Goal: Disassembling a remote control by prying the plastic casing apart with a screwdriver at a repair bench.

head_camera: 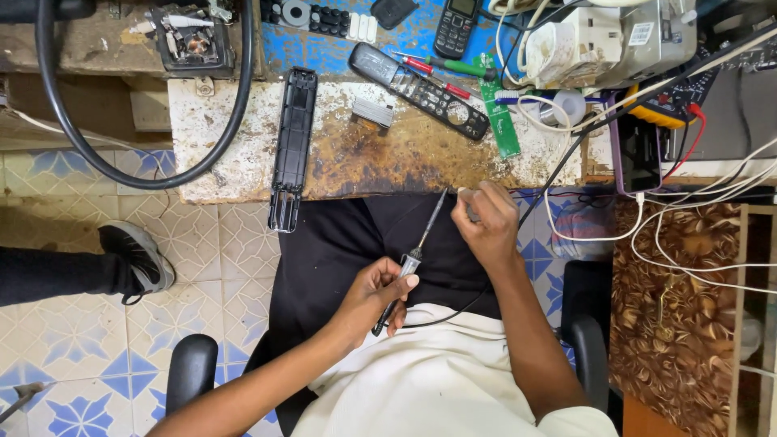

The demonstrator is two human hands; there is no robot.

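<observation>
Lap and chair first: white shirt, dark trousers, black chair armrest (192,366) at lower left.

Left hand (374,298) — closed around the handle of a soldering iron (414,260), held pen-fashion, its thin tip angled up toward the other hand; a dark cord runs from it across the lap.

Right hand (484,222) — fingers pinched shut on a small pale item at the desk edge, too small to identify; the iron's tip ends just beside it, contact not discernible.

Desk (243,154), worn and stained:
- black remote-control back shell (292,142), empty, hanging over the near edge;
- black remote-control front (421,87) with key openings, lying face up;
- small grey ridged block (373,112) between the two;
- green circuit strip (498,113) beside the front half;
- screwdrivers (441,69), red and green handled;
- dark rubber keypad pieces (320,16) and a small keypad phone (455,26) at the far edge;
- white and black cables (647,235) to the right.

State of work, as judged: remote lies opened and in parts, soldering in hand, nothing reassembled.

Floor: patterned tile (73,340); another person's shoe (136,252) at left.
</observation>
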